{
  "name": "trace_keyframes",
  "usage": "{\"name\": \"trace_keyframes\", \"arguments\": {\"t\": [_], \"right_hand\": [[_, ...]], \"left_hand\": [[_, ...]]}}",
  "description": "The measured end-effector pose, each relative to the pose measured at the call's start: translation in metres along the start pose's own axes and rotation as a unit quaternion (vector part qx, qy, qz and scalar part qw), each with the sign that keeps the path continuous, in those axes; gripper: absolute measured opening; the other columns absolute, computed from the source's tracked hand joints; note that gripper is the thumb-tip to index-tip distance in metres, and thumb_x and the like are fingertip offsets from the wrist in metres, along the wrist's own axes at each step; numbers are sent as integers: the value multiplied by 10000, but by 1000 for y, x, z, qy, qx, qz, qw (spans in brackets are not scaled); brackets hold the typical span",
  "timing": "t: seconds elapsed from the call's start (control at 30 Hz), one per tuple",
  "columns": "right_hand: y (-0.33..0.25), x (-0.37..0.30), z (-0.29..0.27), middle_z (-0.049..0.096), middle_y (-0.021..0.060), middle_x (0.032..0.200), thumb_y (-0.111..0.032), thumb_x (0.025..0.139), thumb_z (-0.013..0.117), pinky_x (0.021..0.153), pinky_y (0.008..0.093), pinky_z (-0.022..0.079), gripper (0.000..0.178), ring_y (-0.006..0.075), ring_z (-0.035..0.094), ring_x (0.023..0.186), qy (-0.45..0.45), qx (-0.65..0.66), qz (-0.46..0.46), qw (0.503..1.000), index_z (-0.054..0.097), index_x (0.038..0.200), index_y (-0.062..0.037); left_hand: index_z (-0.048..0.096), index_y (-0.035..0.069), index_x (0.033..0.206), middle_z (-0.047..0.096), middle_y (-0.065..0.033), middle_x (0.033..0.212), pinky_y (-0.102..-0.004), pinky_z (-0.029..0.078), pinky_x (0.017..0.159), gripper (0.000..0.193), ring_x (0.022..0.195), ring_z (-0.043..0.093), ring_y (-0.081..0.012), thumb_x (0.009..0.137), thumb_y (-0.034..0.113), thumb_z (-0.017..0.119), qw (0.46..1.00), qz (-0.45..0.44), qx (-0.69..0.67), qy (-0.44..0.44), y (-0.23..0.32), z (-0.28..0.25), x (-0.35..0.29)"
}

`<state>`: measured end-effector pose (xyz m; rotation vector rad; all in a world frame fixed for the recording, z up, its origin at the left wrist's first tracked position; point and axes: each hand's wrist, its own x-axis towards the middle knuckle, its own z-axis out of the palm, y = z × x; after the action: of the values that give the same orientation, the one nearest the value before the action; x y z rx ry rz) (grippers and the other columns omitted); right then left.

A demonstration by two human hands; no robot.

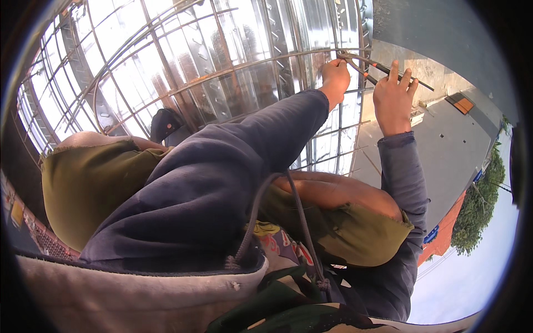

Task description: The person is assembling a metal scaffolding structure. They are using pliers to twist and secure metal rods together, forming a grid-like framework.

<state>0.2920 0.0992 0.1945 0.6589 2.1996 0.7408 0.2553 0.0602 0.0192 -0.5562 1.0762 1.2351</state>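
Both arms outstretched, left hand [335,77] fisted
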Motion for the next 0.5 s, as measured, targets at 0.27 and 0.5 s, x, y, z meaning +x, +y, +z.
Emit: {"name": "trace_keyframes", "arguments": {"t": [0.27, 0.5], "right_hand": [[-2, 8, 0, 636, 147, 1332, -103, 963, 655, 1043, 653, 489, 124, 415, 631, 1242, 27, -37, -4, 999, 738, 982, -12], [27, 4, 52, 645, 98, 897, -313, 1081, 597, 672, 461, 555, 317, 315, 713, 766, 34, 131, -74, 988, 677, 888, -74]], "left_hand": [[651, 99, 1225, 458, 44, 694, -341, 314, 551, 226, 585, 415, -97, 1112, 255, 534, 998, 19, -56, -11, -13, 15, 7], [600, 87, 1251, 569, -51, 852, -298, 387, 536, 315, 619, 503, -134, 1071, 296, 447, 976, -54, -203, -51, -13, 22, -22]]}}
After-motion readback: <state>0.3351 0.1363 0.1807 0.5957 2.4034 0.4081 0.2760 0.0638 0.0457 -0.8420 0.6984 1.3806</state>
